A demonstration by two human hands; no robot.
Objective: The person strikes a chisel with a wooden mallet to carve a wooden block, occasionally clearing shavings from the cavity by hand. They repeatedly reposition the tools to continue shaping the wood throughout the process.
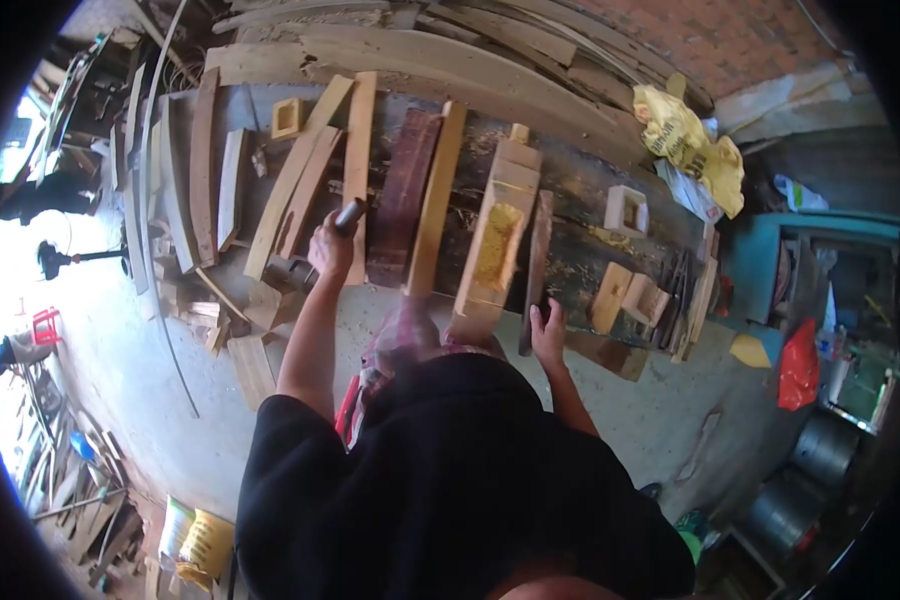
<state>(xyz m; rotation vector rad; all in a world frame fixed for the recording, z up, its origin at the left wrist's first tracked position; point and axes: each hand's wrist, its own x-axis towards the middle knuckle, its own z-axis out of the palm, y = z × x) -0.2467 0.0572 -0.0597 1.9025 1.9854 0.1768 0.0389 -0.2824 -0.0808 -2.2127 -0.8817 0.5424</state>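
My left hand [330, 250] is closed around a dark cylinder-shaped tool [350, 215], whose rounded end sticks out past the fingers above the light boards. Beside a narrow dark wood strip [538, 255], my right hand [547, 330] has its thumb and fingers curled about something small and dark; I cannot tell what it is. Between the hands lies a thick wood block [483, 270] with a long recess [497, 245] cut into its upper face. To its left are a yellowish wood bar [438, 195] and a dark reddish board [404, 190].
Several planks [300, 200] lie side by side on the left. A small hollow wood box [287, 118] and a pale one [626, 210] rest farther back. Short blocks [611, 298] sit at the right. A red stool [46, 327] stands far left, a teal cabinet [760, 265] far right.
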